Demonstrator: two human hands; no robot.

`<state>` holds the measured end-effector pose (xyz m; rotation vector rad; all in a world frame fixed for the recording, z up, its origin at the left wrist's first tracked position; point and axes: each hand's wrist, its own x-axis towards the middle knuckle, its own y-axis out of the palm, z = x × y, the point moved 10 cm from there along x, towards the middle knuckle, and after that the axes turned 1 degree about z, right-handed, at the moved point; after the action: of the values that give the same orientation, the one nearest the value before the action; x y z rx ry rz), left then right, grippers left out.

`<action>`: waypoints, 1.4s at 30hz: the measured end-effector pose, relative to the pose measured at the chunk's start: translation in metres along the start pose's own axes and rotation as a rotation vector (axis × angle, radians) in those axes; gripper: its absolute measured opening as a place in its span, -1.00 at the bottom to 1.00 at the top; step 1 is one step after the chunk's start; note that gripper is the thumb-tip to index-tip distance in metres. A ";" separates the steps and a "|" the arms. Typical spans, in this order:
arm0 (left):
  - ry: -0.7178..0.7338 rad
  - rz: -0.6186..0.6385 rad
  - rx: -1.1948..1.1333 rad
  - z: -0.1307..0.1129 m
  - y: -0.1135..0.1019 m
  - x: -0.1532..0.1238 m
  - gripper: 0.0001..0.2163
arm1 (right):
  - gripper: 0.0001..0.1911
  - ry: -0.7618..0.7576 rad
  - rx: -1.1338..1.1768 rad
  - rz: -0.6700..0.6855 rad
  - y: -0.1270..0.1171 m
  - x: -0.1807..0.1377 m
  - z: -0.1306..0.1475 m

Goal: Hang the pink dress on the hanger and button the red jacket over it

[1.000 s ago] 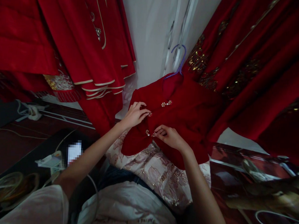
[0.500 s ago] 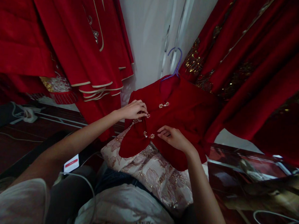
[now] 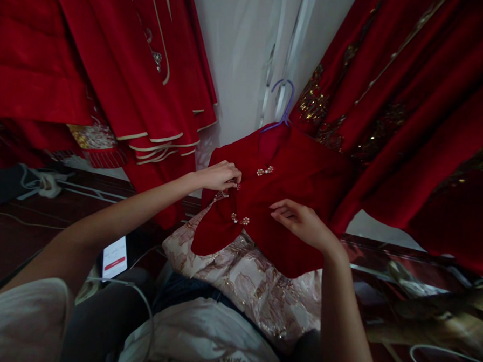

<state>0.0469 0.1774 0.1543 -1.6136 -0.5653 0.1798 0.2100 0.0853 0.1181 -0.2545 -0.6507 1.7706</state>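
Observation:
A red jacket (image 3: 289, 199) on a purple hanger (image 3: 286, 99) lies across my lap. Flower-shaped beaded clasps run down its front; the upper clasp (image 3: 265, 171) and the lower clasp (image 3: 240, 220) show fully. My left hand (image 3: 223, 177) pinches the jacket's front edge at the middle clasp, which its fingers partly cover. Over the right side of the jacket is my right hand (image 3: 300, 219), its thumb and fingers drawn together. Anything between those fingertips is too small to see. Beneath the jacket lies a pale, gold-patterned brocade cloth (image 3: 229, 269).
Red garments (image 3: 165, 90) with cream trim hang at left, and red garments (image 3: 391, 113) with gold sequins hang at right. A lit phone (image 3: 115, 258) lies by my left thigh. A white cable (image 3: 142, 294) loops over my lap. Blurred items (image 3: 440, 315) lie at lower right.
My right hand has moved to the right, away from the clasps. My left hand stays at the middle clasp, with only a slight shift.

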 end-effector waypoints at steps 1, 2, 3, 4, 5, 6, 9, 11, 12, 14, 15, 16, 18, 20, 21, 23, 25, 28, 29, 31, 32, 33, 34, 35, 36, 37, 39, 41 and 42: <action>-0.002 0.000 0.010 -0.001 0.000 0.001 -0.93 | -0.77 0.000 -0.002 -0.016 -0.006 -0.003 0.001; -0.003 0.002 0.032 -0.002 -0.001 0.003 -0.92 | -0.76 -0.002 -0.005 -0.029 -0.012 -0.006 0.003; -0.004 -0.003 0.062 -0.003 -0.002 0.005 -0.91 | -0.75 -0.005 -0.010 -0.042 -0.017 -0.009 0.004; -0.006 -0.020 0.094 -0.004 -0.005 0.008 -0.88 | -0.75 -0.006 -0.017 -0.054 -0.023 -0.012 0.006; -0.007 -0.050 0.121 -0.006 -0.009 0.011 -0.86 | -0.74 -0.008 -0.025 -0.066 -0.027 -0.015 0.007; -0.011 -0.093 0.141 -0.008 -0.014 0.016 -0.84 | -0.73 -0.009 -0.035 -0.081 -0.032 -0.017 0.008; -0.015 -0.227 0.153 -0.016 -0.028 0.032 -0.80 | -0.73 -0.002 -0.059 -0.113 -0.042 -0.023 0.009; 0.016 -0.254 0.136 -0.025 -0.028 0.045 -0.79 | -0.72 0.003 -0.066 -0.118 -0.044 -0.024 0.008; 0.036 -0.254 0.121 -0.030 -0.025 0.051 -0.79 | -0.72 0.004 -0.066 -0.117 -0.044 -0.024 0.008; 0.056 -0.255 0.087 -0.037 -0.020 0.061 -0.80 | -0.72 0.003 -0.063 -0.113 -0.043 -0.024 0.006; 0.052 -0.261 0.071 -0.038 -0.018 0.064 -0.82 | -0.72 0.005 -0.060 -0.109 -0.042 -0.023 0.006; 0.038 -0.271 0.057 -0.038 -0.017 0.066 -0.83 | -0.72 0.008 -0.057 -0.103 -0.042 -0.023 0.005; -0.003 -0.292 0.033 -0.037 -0.017 0.068 -0.84 | -0.72 0.011 -0.050 -0.094 -0.040 -0.023 0.004; -0.042 -0.311 0.005 -0.034 -0.018 0.067 -0.86 | -0.72 0.013 -0.049 -0.093 -0.041 -0.023 0.004; -0.055 -0.322 -0.010 -0.033 -0.019 0.067 -0.88 | -0.72 0.014 -0.049 -0.097 -0.041 -0.023 0.004; -0.058 -0.346 -0.029 -0.033 -0.022 0.065 -0.90 | -0.72 0.017 -0.053 -0.102 -0.042 -0.022 0.003; -0.027 -0.372 -0.027 -0.037 -0.025 0.064 -0.92 | -0.72 0.015 -0.055 -0.096 -0.041 -0.022 0.002; 0.037 -0.398 -0.031 -0.045 -0.029 0.062 -0.92 | -0.73 0.006 -0.050 -0.078 -0.036 -0.020 0.001; 0.047 -0.402 -0.047 -0.047 -0.029 0.061 -0.92 | -0.73 -0.004 -0.041 -0.087 -0.035 -0.019 0.003; 0.050 -0.397 -0.086 -0.049 -0.030 0.060 -0.93 | -0.71 -0.047 0.003 -0.138 -0.035 -0.015 0.011; 0.049 -0.390 -0.100 -0.050 -0.030 0.060 -0.93 | -0.69 -0.081 0.039 -0.187 -0.037 -0.012 0.017; 0.046 -0.384 -0.110 -0.051 -0.030 0.059 -0.92 | -0.66 -0.120 0.078 -0.247 -0.039 -0.008 0.025; 0.040 -0.380 -0.117 -0.051 -0.030 0.059 -0.89 | -0.62 -0.158 0.114 -0.307 -0.040 -0.003 0.033; 0.029 -0.375 -0.118 -0.051 -0.030 0.058 -0.85 | -0.58 -0.194 0.139 -0.359 -0.040 0.004 0.042; 0.011 -0.364 -0.109 -0.050 -0.030 0.058 -0.81 | -0.54 -0.222 0.151 -0.397 -0.037 0.012 0.050; -0.017 -0.332 -0.079 -0.048 -0.027 0.058 -0.77 | -0.50 -0.236 0.148 -0.407 -0.032 0.024 0.057; -0.095 -0.185 0.067 -0.041 -0.015 0.060 -0.72 | -0.39 -0.210 0.124 -0.380 -0.014 0.053 0.064; -0.183 0.024 0.279 -0.029 0.002 0.059 -0.72 | -0.23 -0.064 0.083 -0.389 -0.001 0.079 0.053; -0.226 0.117 0.371 -0.020 0.009 0.056 -0.74 | -0.13 0.035 0.034 -0.429 0.001 0.087 0.043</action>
<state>0.1066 0.1849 0.1601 -1.2717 -0.5722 0.5286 0.1621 0.1542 0.1664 -0.1105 -0.5985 1.3609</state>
